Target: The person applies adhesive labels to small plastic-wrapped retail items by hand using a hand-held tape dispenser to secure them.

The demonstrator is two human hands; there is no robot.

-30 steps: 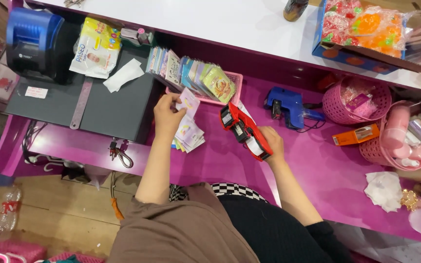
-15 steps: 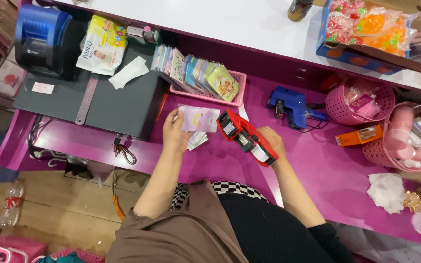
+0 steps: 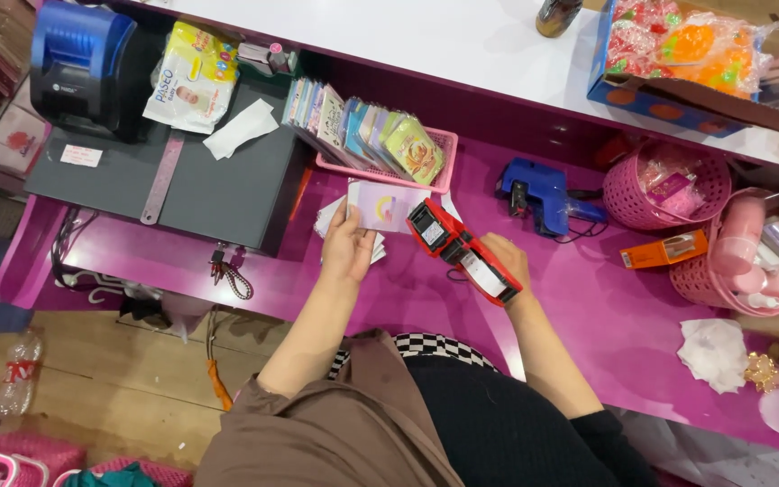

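Note:
My left hand (image 3: 347,248) holds a small pale pink card packet (image 3: 387,206) flat above a little stack of similar packets (image 3: 328,216) on the magenta counter (image 3: 426,298). My right hand (image 3: 504,260) grips a red price-label gun (image 3: 460,250), whose head touches the right edge of the held packet. Just behind them stands a pink basket (image 3: 380,135) filled with several upright card packets.
A blue label gun (image 3: 541,194) lies to the right, beside pink round baskets (image 3: 678,185) of small goods and an orange box (image 3: 667,249). At the left are a blue printer (image 3: 81,63), a grey drawer top (image 3: 182,180), a tissue pack (image 3: 189,77). Crumpled tissue (image 3: 716,353) lies near the front right.
My left hand has lowered the packet from upright to flat and shifted it right. The red label gun has come up against the packet's edge.

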